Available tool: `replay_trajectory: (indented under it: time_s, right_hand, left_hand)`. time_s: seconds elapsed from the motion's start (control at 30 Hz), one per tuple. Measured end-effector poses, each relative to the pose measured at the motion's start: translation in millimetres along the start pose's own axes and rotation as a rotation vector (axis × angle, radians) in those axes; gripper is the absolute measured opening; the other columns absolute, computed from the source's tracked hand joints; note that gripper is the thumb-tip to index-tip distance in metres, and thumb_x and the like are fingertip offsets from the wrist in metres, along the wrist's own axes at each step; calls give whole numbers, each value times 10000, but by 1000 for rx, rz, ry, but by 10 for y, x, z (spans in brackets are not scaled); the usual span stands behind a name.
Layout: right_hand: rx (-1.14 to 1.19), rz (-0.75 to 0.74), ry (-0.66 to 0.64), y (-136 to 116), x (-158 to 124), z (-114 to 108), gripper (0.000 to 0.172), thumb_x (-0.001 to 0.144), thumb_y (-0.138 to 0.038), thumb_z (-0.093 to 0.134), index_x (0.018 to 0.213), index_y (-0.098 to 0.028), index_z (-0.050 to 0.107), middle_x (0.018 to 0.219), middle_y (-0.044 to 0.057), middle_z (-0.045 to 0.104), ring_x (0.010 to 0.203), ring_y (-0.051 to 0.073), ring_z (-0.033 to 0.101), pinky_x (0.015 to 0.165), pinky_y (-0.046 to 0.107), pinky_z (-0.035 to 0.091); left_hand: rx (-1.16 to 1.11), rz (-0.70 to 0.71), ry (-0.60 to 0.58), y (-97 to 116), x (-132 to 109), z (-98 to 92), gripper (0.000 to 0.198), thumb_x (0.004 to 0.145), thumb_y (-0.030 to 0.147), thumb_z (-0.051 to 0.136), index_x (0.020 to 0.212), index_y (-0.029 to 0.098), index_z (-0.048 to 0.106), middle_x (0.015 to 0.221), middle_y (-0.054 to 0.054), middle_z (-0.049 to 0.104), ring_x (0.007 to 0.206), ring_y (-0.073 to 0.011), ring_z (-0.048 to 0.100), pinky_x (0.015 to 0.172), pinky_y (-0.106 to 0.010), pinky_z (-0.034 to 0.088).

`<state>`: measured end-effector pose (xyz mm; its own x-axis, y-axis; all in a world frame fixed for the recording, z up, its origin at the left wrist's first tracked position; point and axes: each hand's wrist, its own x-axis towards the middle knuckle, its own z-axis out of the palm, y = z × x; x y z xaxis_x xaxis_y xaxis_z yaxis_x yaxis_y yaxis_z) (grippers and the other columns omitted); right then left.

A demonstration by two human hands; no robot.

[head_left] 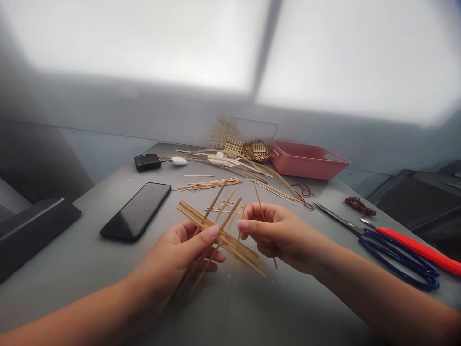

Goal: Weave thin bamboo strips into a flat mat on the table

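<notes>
Between my hands is a small lattice of crossed bamboo strips (pixel 234 244), held above the grey table. My left hand (pixel 190 245) pinches it, with the thumb on top and the fingers underneath. At the lattice's right side my right hand (pixel 275 230) has its thumb and index finger closed on a thin bamboo strip (pixel 240 230) that stands across the others. Another slender strip (pixel 258 199) passes behind the right hand's fingers, its lower end showing below them. Several short strips (pixel 226 205) lie on the table just beyond the lattice.
Farther back lie a bundle of strips (pixel 212 184), woven pieces (pixel 256 150) and a pink basket (pixel 309 161). To the left are a phone (pixel 137 211), a black power bank (pixel 147 162) and a white case (pixel 179 161). Scissors (pixel 382 250), a red-handled tool (pixel 418 247) and dark cord (pixel 360 205) lie right.
</notes>
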<state>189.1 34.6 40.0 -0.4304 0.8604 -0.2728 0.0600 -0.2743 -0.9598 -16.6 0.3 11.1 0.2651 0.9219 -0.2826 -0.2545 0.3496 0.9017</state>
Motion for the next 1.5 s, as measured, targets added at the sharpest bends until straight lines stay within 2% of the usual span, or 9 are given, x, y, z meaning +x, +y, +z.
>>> replay_trajectory:
  time_s: [0.17, 0.33, 0.53, 0.7, 0.8, 0.9, 1.0, 1.17, 1.5]
  right_hand:
    - [65, -32, 23, 23, 11, 31, 353, 730, -393, 802, 730, -174, 525, 641, -43, 641, 398, 7, 279, 411, 203, 167]
    - [63, -36, 18, 21, -26, 84, 331, 725, -345, 790, 696, -170, 511, 614, -37, 639, 396, 9, 293, 406, 200, 167]
    - [57, -48, 21, 10, -41, 107, 330, 732, -355, 781, 679, -176, 509, 480, -89, 507, 384, 16, 267, 398, 197, 165]
    - [69, -66, -21, 24, 0, 59, 333, 741, -363, 792, 704, -180, 516, 466, -99, 480, 388, 21, 259, 393, 190, 168]
    - [71, -62, -28, 22, 9, 41, 328, 740, -371, 796, 699, -177, 534, 442, -116, 417, 380, 18, 233, 387, 187, 170]
    - [69, -59, -24, 11, -4, 35, 310, 727, -358, 810, 710, -169, 564, 511, -97, 473, 387, 7, 253, 390, 183, 177]
    - [31, -63, -23, 11, -18, 32, 298, 701, -353, 829, 738, -166, 601, 623, -63, 564, 402, 2, 297, 388, 183, 193]
    - [-128, -55, -28, 30, -17, 30, 318, 665, -376, 859, 722, -162, 630, 540, -73, 505, 456, 36, 370, 413, 181, 250]
    - [-254, -78, 93, 50, -53, 50, 353, 652, -443, 852, 694, -157, 651, 535, -50, 523, 500, 67, 411, 463, 208, 302]
  left_hand:
    - [65, 4, 39, 21, -7, 5, 405, 655, 495, 856, 890, 193, 723, 920, -47, 728, 796, -197, 684, 674, -264, 527]
    - [139, 41, -35, 24, -2, -7, 370, 697, 486, 827, 899, 182, 764, 826, -55, 744, 800, -206, 685, 665, -247, 508]
    - [83, -5, -94, -13, -5, -5, 379, 723, 468, 823, 985, 200, 765, 924, -66, 771, 787, -205, 722, 691, -256, 522]
    - [18, -63, -61, -13, -35, 26, 496, 684, 504, 848, 1049, 195, 715, 1013, -68, 762, 838, -219, 738, 720, -270, 548]
    - [-29, -96, -68, -6, -44, 44, 536, 650, 528, 862, 1029, 192, 689, 991, -63, 759, 793, -221, 744, 663, -266, 552]
    - [-40, -71, -86, -13, -38, 44, 520, 667, 519, 856, 1027, 191, 674, 986, -49, 756, 701, -180, 735, 659, -263, 551]
    - [-23, -32, -74, -29, -29, 28, 501, 682, 511, 851, 1022, 187, 674, 902, -22, 749, 677, -163, 721, 684, -271, 553]
    - [-18, -34, -60, -40, -25, 2, 456, 675, 505, 857, 928, 181, 661, 730, 18, 703, 690, -175, 712, 707, -289, 557]
    - [-24, -12, -110, -4, -44, 54, 442, 648, 525, 860, 844, 181, 664, 603, 33, 684, 621, -139, 686, 554, -184, 473]
